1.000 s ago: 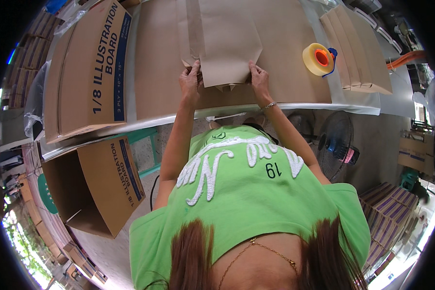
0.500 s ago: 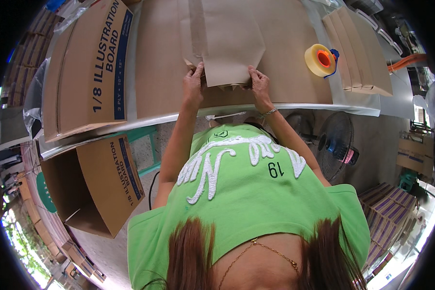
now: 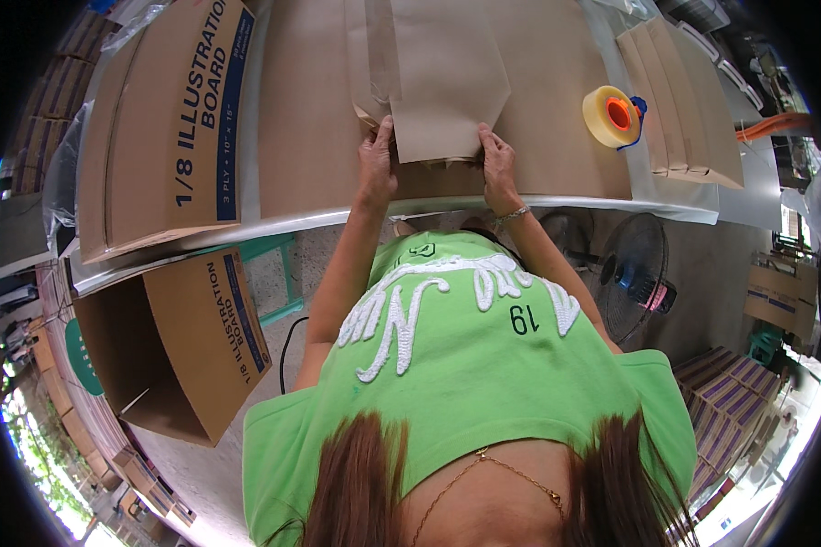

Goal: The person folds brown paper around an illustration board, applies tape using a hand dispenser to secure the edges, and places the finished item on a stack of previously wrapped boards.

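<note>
A folded piece of brown kraft paper (image 3: 447, 82) lies on a large brown sheet (image 3: 319, 109) that covers the table. My left hand (image 3: 376, 164) presses on the folded piece's lower left corner, fingers flat and spread. My right hand (image 3: 499, 164) presses on its lower right corner in the same way; a thin bracelet is on that wrist. Both hands rest on the paper near the table's front edge. Neither hand is closed around anything.
A roll of clear tape (image 3: 611, 116) with an orange core sits to the right. Folded brown paper pieces (image 3: 680, 100) are stacked at the far right. A flat cardboard box (image 3: 169, 118) lies on the table's left; an open carton (image 3: 178, 351) and a fan (image 3: 634, 278) stand below.
The folded paper has slid a little away from me, and both hands have moved with it, staying on its lower corners.
</note>
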Available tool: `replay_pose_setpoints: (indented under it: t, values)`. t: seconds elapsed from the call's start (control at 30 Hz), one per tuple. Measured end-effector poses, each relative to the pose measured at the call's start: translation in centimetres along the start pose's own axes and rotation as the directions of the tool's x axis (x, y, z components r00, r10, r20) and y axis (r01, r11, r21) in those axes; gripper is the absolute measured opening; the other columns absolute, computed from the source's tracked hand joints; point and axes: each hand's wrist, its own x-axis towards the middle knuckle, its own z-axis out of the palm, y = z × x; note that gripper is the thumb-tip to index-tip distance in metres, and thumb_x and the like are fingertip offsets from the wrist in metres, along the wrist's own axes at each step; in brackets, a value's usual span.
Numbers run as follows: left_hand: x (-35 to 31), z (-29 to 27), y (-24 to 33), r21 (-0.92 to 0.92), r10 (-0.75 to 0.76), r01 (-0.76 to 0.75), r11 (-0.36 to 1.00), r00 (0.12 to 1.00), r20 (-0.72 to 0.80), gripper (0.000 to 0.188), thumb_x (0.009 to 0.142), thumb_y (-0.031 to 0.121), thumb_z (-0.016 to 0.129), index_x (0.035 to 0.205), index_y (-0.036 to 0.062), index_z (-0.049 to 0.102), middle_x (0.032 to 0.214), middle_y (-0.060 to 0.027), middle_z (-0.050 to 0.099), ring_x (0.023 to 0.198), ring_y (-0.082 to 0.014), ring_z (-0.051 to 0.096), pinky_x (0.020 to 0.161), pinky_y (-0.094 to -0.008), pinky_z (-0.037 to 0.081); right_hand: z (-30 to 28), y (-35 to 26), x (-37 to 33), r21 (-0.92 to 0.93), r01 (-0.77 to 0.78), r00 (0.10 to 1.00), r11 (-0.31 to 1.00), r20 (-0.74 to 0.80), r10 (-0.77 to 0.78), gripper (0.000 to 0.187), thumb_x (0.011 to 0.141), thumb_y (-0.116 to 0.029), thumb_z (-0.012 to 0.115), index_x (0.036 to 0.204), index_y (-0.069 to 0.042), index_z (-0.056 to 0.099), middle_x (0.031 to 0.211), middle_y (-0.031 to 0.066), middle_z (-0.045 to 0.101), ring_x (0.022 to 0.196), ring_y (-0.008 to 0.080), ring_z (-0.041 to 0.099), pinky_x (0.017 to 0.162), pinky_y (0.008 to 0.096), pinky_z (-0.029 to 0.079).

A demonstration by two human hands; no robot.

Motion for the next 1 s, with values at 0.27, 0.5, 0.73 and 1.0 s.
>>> replay_pose_setpoints:
  t: [0.27,0.5,0.73,1.0]
  values:
    - [-1.8,-0.7,-1.2,-0.015,0.086,-0.086,0.996,0.996,0.032,0.015,0.09,0.019,0.068,0.097,0.0078,0.062,0.09,0.0001,0.065,0.081,-0.0084,0.063,0.07,-0.0234,0.054,-0.4,0.1,0.0,-0.062,0.051,0.998,0.997,0.047,-0.048,0.035,0.095,-0.034,0.061,0.069,-0.01,0.059,0.063,-0.0125,0.038,0.056,0.0006,0.027,0.049,0.0233,0.022]
    - [-3.4,-0.1,-3.2,0.243,0.108,-0.087,0.966,0.991,-0.077,0.015,0.086,0.001,0.064,0.1,-0.0019,0.063,0.091,-0.0043,0.067,0.078,-0.0102,0.062,0.073,-0.0249,0.052,-0.6,-0.8,-0.7,-0.164,0.053,0.996,0.985,0.082,-0.04,0.033,0.095,-0.035,0.061,0.074,-0.01,0.063,0.064,-0.0129,0.042,0.058,-0.0008,0.031,0.05,0.0203,0.027]
    - [-3.5,-1.3,-4.2,0.271,0.208,-0.212,0.939,0.977,0.043,0.019,0.089,0.0,0.055,0.107,-0.001,0.062,0.095,-0.007,0.068,0.08,-0.0144,0.066,0.077,-0.0309,0.055,-0.5,-1.8,-1.5,-0.2,0.069,0.99,0.977,0.132,-0.043,0.037,0.094,-0.038,0.062,0.069,-0.01,0.059,0.062,-0.0108,0.045,0.057,0.0007,0.035,0.049,0.0207,0.03]
    - [-5.3,0.8,-2.1,0.454,0.186,-0.188,0.871,0.981,0.048,0.014,0.09,0.0,0.052,0.101,-0.0024,0.06,0.089,-0.0056,0.065,0.075,-0.0107,0.062,0.07,-0.028,0.053,-0.8,-1.5,-2.8,-0.328,0.034,0.993,0.944,0.114,0.004,0.048,0.093,-0.045,0.06,0.063,-0.008,0.054,0.054,-0.0049,0.045,0.047,0.0038,0.04,0.044,0.0228,0.033]
